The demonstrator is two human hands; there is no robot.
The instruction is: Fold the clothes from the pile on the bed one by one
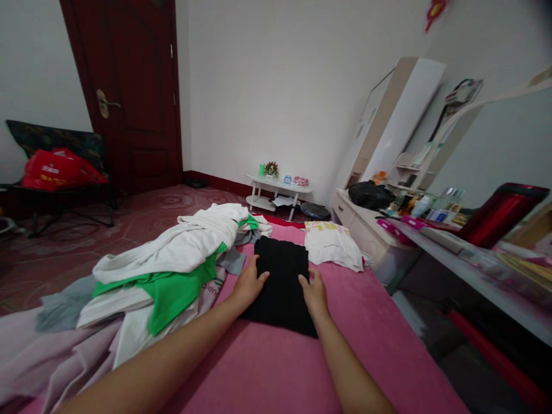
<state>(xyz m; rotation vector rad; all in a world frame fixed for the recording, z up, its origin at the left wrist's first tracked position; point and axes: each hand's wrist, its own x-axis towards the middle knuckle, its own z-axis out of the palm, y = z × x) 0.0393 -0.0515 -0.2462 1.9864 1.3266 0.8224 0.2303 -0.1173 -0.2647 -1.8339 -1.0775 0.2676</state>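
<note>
A black garment (282, 287), folded into a rough rectangle, lies on the pink bedspread (267, 368) in front of me. My left hand (251, 282) grips its left edge, thumb on top and the other fingers partly hidden. On the opposite edge my right hand (314, 292) holds it the same way, thumb over the cloth. What kind of garment it is cannot be made out. Left of it is a loose heap of clothes, with a white garment (172, 244) over a green one (181, 293). Beyond my right hand lies a flattened white shirt (332, 244) with yellow lettering.
A dressing table (366, 227) with a black bag (371, 194) and bottles stands to the right, beside a cluttered desk (452, 259). At the far wall is a low white table (276, 183). A chair on the left bears a red bag (60, 169).
</note>
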